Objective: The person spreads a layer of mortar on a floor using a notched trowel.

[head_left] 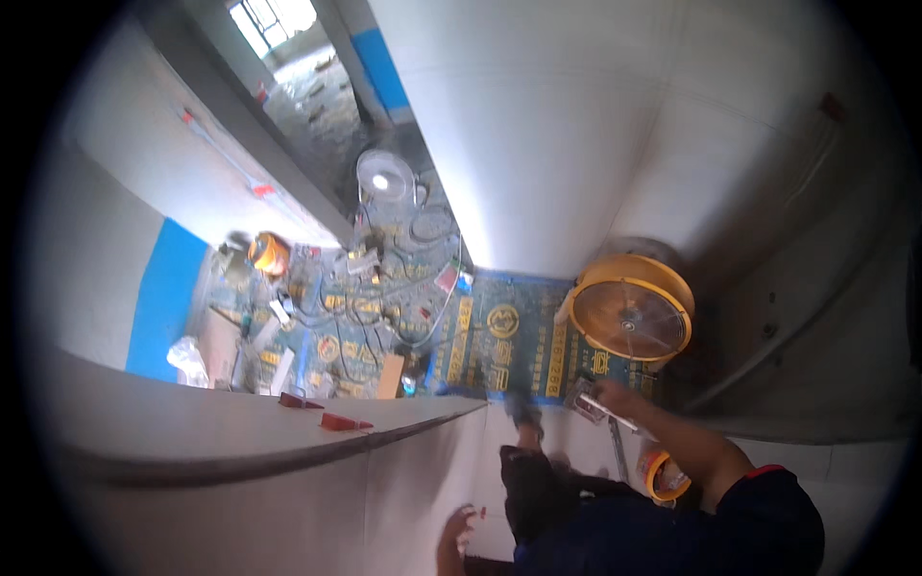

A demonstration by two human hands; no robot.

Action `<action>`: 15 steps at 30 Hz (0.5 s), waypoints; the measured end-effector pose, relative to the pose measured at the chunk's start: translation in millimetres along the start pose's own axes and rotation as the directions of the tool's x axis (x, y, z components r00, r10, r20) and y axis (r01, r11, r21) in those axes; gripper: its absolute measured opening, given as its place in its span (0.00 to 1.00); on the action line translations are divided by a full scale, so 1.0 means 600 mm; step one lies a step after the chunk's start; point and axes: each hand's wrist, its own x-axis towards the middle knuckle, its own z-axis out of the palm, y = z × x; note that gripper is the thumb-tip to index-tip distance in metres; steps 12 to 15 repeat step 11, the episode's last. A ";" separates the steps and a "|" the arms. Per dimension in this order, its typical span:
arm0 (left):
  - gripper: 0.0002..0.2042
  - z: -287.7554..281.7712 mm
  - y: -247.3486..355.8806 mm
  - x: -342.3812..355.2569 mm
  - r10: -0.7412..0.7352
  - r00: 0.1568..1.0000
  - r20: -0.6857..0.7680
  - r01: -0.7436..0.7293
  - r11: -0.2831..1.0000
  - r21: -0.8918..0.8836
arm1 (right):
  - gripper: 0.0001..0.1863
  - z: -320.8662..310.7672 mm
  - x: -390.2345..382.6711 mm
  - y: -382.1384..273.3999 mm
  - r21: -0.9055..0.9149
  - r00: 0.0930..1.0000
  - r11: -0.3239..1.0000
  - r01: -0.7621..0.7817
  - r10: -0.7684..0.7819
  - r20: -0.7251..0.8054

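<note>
My right hand is closed around a flat trowel-like tool, held low in front of me over the floor covering. Below that forearm stands a yellow bucket with something pale and reddish inside. A long grey bar-like tool lies beside the bucket. Down by the light wall panel, my left hand has its fingers bent but apart. A small red piece shows just past its fingertips, and I see no grip on it. My dark shoe rests near the covering's edge.
A large yellow drum with a central hub stands by the right wall. Red wedges stick out along the left wall's top edge. Cables, a cardboard piece, an orange bucket and a round white fan occupy the printed floor covering.
</note>
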 end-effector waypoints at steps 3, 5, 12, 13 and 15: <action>0.19 -0.025 0.119 -0.067 -0.133 0.892 -0.431 0.172 0.984 0.053 | 0.20 -0.090 0.044 -0.070 0.214 0.958 0.951 -0.222 0.254 -0.136; 0.19 0.008 0.169 -0.103 -0.001 0.909 -0.418 0.131 0.950 0.283 | 0.22 -0.123 0.103 -0.050 0.243 0.913 0.906 -0.347 0.385 -0.133; 0.23 -0.022 0.080 -0.080 -0.140 0.924 -0.355 -0.011 0.920 -0.392 | 0.22 -0.054 0.267 -0.002 -0.108 0.896 0.956 -0.274 0.295 0.333; 0.23 -0.022 0.080 -0.080 -0.140 0.924 -0.355 -0.011 0.920 -0.392 | 0.22 -0.054 0.267 -0.002 -0.108 0.896 0.956 -0.274 0.295 0.333; 0.23 -0.022 0.080 -0.080 -0.140 0.924 -0.355 -0.011 0.920 -0.392 | 0.22 -0.054 0.267 -0.002 -0.108 0.896 0.956 -0.274 0.295 0.333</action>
